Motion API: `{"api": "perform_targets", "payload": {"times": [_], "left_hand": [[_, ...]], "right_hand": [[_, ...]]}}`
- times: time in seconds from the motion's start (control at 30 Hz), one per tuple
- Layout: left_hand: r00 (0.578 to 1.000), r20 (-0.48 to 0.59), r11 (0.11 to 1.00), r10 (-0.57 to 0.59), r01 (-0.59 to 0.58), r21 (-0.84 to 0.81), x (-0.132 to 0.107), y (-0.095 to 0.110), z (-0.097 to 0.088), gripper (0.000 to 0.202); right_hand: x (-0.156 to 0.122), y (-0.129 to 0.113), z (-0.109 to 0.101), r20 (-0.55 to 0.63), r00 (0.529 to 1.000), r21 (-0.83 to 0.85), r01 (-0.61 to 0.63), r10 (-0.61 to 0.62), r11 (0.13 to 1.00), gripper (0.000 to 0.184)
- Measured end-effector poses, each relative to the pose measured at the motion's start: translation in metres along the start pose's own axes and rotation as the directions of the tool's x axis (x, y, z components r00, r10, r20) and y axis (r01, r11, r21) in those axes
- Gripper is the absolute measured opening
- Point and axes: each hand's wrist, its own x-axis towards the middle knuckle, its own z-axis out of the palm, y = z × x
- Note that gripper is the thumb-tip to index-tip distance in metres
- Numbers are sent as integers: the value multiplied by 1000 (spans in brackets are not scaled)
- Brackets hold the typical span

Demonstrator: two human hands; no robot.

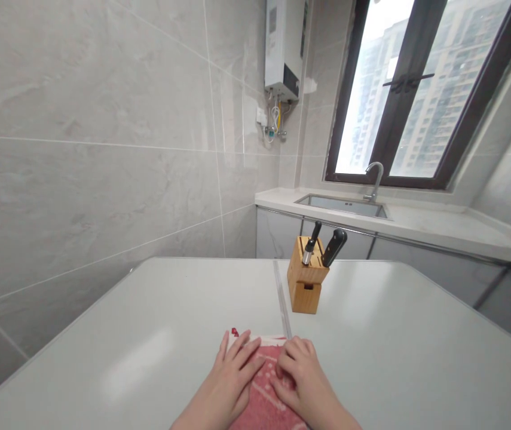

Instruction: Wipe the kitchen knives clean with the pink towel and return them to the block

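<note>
At the near edge of the white tabletop [147, 334], the left hand [230, 382] and right hand [302, 379] lay flat, side by side, on a red cloth [263, 392]. A wooden knife block [305, 283] with two black-handled knives [334, 246] stood toward the far edge.

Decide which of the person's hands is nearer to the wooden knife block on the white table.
Right. The right hand rests on the red cloth straight before the wooden knife block; the left hand rests further left.
</note>
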Motion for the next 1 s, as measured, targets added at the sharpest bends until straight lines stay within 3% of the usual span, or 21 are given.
{"api": "perform_targets", "payload": {"times": [0.1,0.23,0.37,0.43,0.53,0.57,0.6,0.7,0.87,1.0], "left_hand": [[998,-52,999,-34,35,19,1,-5,-1,53],[1000,17,996,-14,15,-93,0,-6,-13,36],[998,62,987,-20,29,-158,-5,-1,-22,41],[998,60,987,-31,40,-156,-6,0,-21,44],[997,52,989,-53,60,-135,-6,0,-20,45],[997,48,990,-57,63,-127,-6,-1,-20,44],[998,41,991,-57,61,-123,-6,-1,-22,42],[1000,1,988,4,-3,-155,-6,2,-30,34],[992,-85,939,95,-117,-322,-8,15,-38,26],[993,-81,926,87,-111,-361,-9,21,-33,25]], "right_hand": [[1,-4,1,3,1000,-2,-19,19,1000,6],[1,-6,1,20,996,10,-82,81,997,6],[18,-5,-25,60,992,72,-117,113,990,6],[38,-4,-51,-152,965,110,-200,215,974,15],[73,-2,-95,-481,814,105,-316,326,943,44],[85,-1,-106,-544,765,83,-361,346,929,51],[95,1,-115,-564,745,55,-398,357,916,57],[119,8,-126,-514,770,-10,-445,378,895,58],[138,22,-123,-457,814,-89,-443,359,892,25],[144,10,-141,-535,791,-102,-408,296,907,27]]}}
